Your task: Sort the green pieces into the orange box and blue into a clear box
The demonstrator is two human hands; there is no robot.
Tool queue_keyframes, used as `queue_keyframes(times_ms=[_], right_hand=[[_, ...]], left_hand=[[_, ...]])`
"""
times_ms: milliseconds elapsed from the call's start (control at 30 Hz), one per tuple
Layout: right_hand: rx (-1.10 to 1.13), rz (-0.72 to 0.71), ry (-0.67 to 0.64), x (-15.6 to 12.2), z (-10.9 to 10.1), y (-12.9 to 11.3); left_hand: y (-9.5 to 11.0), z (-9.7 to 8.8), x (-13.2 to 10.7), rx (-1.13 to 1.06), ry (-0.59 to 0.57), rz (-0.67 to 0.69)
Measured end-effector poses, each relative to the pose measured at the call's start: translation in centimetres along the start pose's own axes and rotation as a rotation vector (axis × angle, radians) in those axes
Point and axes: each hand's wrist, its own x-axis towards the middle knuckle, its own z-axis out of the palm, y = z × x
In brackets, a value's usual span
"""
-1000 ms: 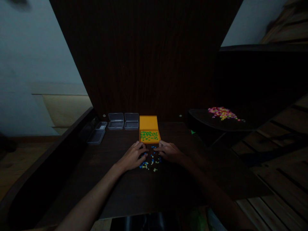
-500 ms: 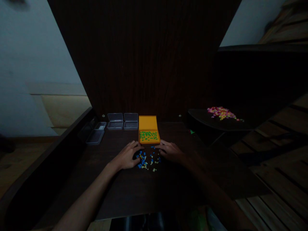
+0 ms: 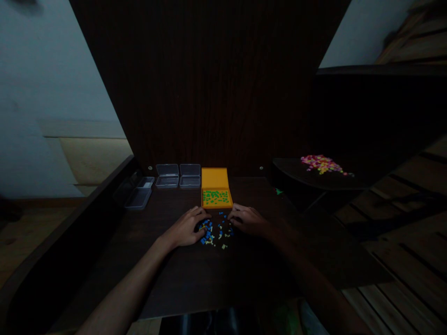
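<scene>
Small blue, white and yellow toy bricks point(image 3: 206, 239) lie loose on the dark tabletop between my hands. My left hand point(image 3: 190, 225) rests at the left side of the pile, its fingers and thumb apart around the bricks. On the other side, my right hand point(image 3: 246, 219) lies with loosely bent, parted fingers beside a few scattered blue bricks point(image 3: 221, 232). I see nothing held in either hand. Just beyond them stands a yellow box point(image 3: 214, 177) with its lid raised. Many green bricks point(image 3: 214, 197) lie inside it.
Clear plastic cases point(image 3: 167, 181) with raised lids stand left of the yellow box. Another clear case point(image 3: 138, 198) lies nearer the table's raised left side. A heap of pink and yellow pieces point(image 3: 323, 164) sits on a curved shelf point(image 3: 289, 167) at right. A green piece point(image 3: 278, 191) lies near it.
My right hand has drawn back slightly to the right, its index finger now more bent. My left hand has barely shifted. The box and the cases stay where they were.
</scene>
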Motion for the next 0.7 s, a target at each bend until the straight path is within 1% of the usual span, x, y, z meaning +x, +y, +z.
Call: queue_keyframes(times_ms=[233,500,700], right_hand=[[0.000,0.004,-0.007,-0.06,-0.13,-0.17],[0.006,-0.002,-0.024,0.07,-0.24,-0.12],[0.032,-0.014,-0.034,-0.01,-0.37,0.12]], left_hand=[[-0.16,-0.11,0.07,0.016,0.023,-0.005],[-0.18,-0.04,0.10,0.010,0.024,0.032],[0.04,-0.05,0.18,0.018,0.022,0.029]])
